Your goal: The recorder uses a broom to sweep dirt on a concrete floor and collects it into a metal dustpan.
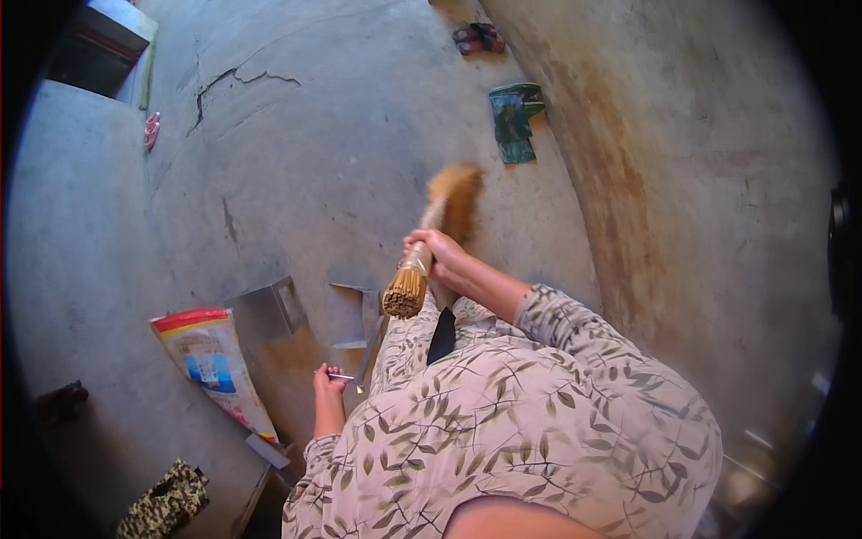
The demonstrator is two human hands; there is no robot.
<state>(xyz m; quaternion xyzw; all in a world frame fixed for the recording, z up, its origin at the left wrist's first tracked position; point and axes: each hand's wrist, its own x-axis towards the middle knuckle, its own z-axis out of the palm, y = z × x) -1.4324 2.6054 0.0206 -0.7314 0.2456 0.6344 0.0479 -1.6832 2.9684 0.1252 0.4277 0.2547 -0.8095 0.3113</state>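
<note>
My right hand (434, 252) is wrapped around the bound handle of a straw broom (406, 296). The cut end of its stalks points up towards me, and its blurred bristles (456, 183) reach down to the concrete floor in front. Lower and to the left, my left hand (328, 383) grips a thin crossbar at the top of a long grey handle (368, 357). That handle appears to lead down to a grey metal dustpan (345, 316) on the floor beside my left leg.
Dark green rubber boots (515, 121) and dark red shoes (478, 39) lie along the right wall (700, 168). A printed sack (212, 367) and a grey box-like object (266, 310) are at left, near camouflage cloth (165, 502). Pink shoes (152, 131) lie near a doorway (97, 54).
</note>
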